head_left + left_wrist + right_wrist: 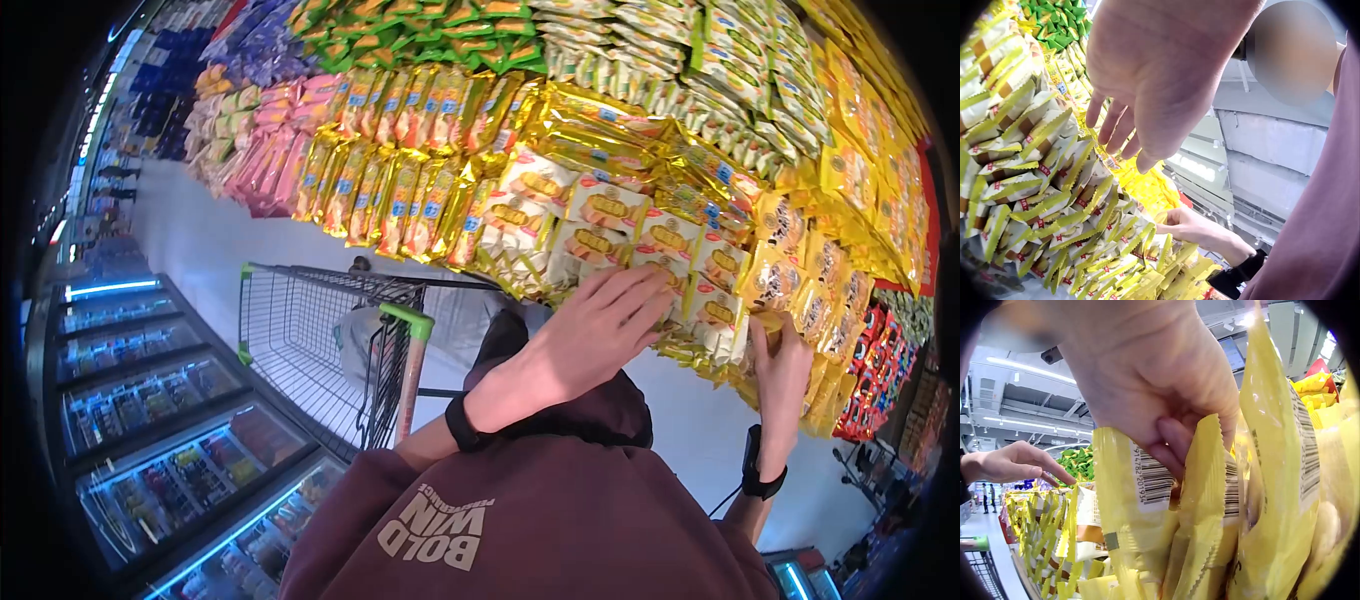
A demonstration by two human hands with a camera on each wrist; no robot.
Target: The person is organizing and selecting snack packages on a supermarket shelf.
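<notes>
Right wrist view: right hand (1154,381) pinches glossy, crimp-edged yellow packet (1138,528).

The left hand (590,325) is over the front packets (600,205); the right hand (783,375) is in among the right-side packets (780,285), just beside them. Behind lie the rear packets (755,60), with more rows leftward. A cart (260,300) stands on the floor (185,230), left of the person (560,510), between packets and freezers (150,440).

Yellow packets (1132,534) crowd both sides of the right hand (785,372). Between it and the left hand (597,328), the air above the white packets (720,268) is free. The cart (320,345) obstructs the person's left.
</notes>
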